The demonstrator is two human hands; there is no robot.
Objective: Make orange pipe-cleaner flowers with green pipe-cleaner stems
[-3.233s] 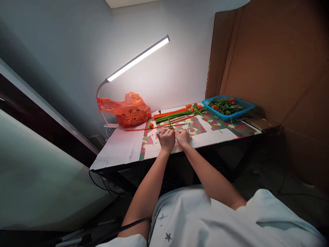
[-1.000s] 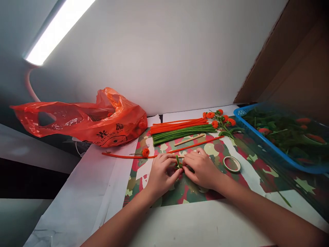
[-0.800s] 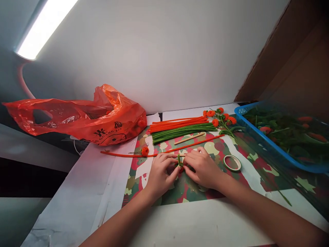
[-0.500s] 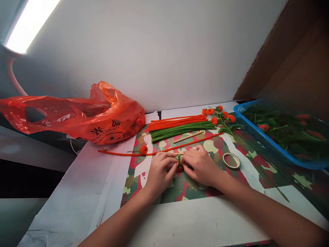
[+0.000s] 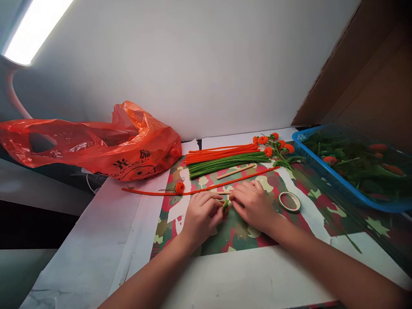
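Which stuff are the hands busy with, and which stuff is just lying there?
In hand: left hand, right hand, small fuzzy piece pinched between their fingertips.

Lying about: orange bag, tape roll, wooden stick, bundle of orange stems, bundle of green stems, blue basket.

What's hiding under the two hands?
A small green fuzzy piece peeks out between the left hand and the right hand, on the patterned mat. The fingertips close on it and cover the rest.
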